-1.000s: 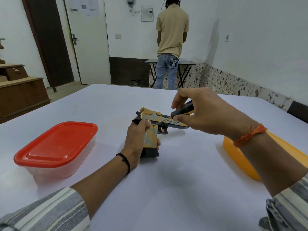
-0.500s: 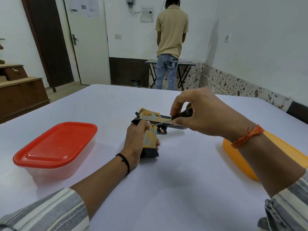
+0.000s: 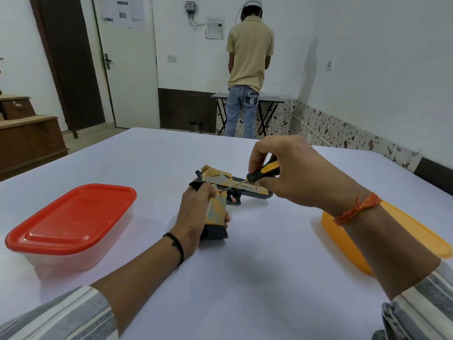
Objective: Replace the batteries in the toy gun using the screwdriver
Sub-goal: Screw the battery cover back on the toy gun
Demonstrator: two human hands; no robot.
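Change: since a second ago the screwdriver [image 3: 255, 174] tip has come lower, from the slide toward the top of the grip; its handle now shows more yellow.
Right hand [image 3: 291, 171]: fingers curled round the screwdriver handle, shaft pointing down and toward the left hand.
Left hand [image 3: 196, 209]: wrapped round the grip of the toy gun [image 3: 228, 186], which lies on its side on the counter [image 3: 257, 278].
Tip: at the grip, just beside the left thumb; whether it sits in a screw, I cannot tell.
Advice: seat the tip fully, keep the shaft straight to the screw, press while turning, and hold the gun flat so it cannot roll.
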